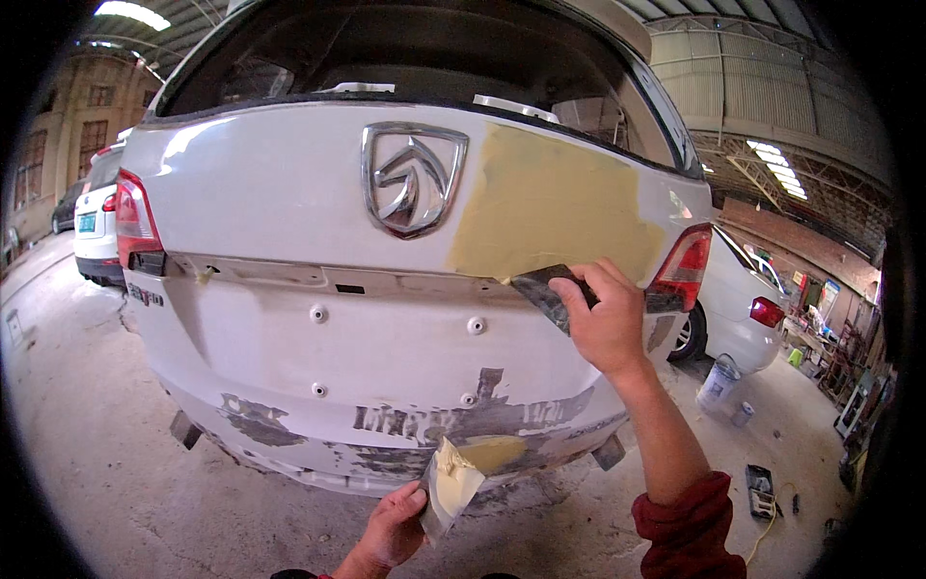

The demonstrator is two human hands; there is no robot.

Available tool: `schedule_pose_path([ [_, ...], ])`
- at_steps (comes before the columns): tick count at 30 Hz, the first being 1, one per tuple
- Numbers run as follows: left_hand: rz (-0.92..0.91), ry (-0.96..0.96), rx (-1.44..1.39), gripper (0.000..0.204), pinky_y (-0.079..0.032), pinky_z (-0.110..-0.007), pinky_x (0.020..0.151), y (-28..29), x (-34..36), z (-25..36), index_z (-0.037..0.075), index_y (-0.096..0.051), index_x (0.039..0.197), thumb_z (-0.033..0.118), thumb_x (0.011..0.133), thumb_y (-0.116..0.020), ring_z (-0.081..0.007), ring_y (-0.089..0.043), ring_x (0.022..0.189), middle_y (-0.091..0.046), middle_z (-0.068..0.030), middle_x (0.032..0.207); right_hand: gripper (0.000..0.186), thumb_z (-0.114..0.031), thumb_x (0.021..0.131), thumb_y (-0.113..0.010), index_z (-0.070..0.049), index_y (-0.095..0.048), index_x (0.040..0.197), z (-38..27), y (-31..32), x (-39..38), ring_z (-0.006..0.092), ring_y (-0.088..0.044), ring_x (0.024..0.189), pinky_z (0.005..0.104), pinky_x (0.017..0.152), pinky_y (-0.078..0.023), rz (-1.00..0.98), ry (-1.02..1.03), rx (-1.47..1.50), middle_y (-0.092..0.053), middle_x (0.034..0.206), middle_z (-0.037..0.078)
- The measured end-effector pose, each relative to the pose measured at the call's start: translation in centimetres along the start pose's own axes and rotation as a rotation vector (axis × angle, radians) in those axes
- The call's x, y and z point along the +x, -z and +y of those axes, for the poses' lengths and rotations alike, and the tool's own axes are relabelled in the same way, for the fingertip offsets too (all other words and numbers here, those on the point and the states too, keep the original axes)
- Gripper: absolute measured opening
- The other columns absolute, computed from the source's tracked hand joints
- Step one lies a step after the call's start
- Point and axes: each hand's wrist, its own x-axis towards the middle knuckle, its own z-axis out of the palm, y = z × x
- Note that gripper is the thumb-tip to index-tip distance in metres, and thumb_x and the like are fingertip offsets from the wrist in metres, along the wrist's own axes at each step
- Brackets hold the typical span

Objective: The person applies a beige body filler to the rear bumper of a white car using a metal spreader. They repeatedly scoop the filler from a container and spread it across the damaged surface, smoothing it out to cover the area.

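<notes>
A white car's tailgate [260,203] fills the middle of the head view, with a wide patch of yellow body filler [559,207] right of its chrome badge [415,180]. My right hand [608,314] grips a dark putty spreader [548,294], its tip at the patch's lower edge by the tailgate crease. Low in front of the bumper, my left hand [391,526] holds a flat putty board [446,516] by its edge. A lump of pale yellow filler [455,475] sits on that board. Behind it, a smaller filler smear [494,454] lies on the scraped bumper.
Red tail lights [681,265] flank the tailgate. A white bucket [719,381] and a small can [742,414] stand on the concrete floor at right, near another white car [743,309]. A dark tool case [761,492] and a yellow cord [767,536] lie at lower right.
</notes>
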Motion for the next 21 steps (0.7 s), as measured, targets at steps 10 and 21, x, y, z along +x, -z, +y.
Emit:
schedule_pose_path([
  [10, 0.022, 0.005, 0.008, 0.057, -0.051, -0.037, 0.095, 0.3, 0.1, 0.5, -0.002, -0.047, 0.141, 0.03, 0.096, -0.063, -0.0218, -0.064, 0.112, -0.063, -0.0112, 0.127, 0.014, -0.013, 0.083, -0.075, -0.002, -0.069, 0.088, -1.6, -1.3, 0.3, 0.0344, -0.064, 0.076, 0.041, 0.067, -0.051, -0.004, 0.007, 0.017, -0.066, 0.083, 0.014],
  [21, -0.011, 0.002, 0.0, 0.054, -0.053, -0.034, 0.084, 1.5, 0.6, 0.4, -0.002, -0.05, 0.137, 0.031, 0.097, -0.062, -0.0194, -0.065, 0.102, -0.065, -0.0098, 0.121, 0.012, -0.01, 0.083, -0.073, 0.0, -0.068, 0.088, -1.9, -2.1, 0.5, 0.0337, -0.063, 0.073, 0.0401, 0.066, -0.049, 0.006, -0.01, 0.078, -0.064, 0.081, 0.014],
])
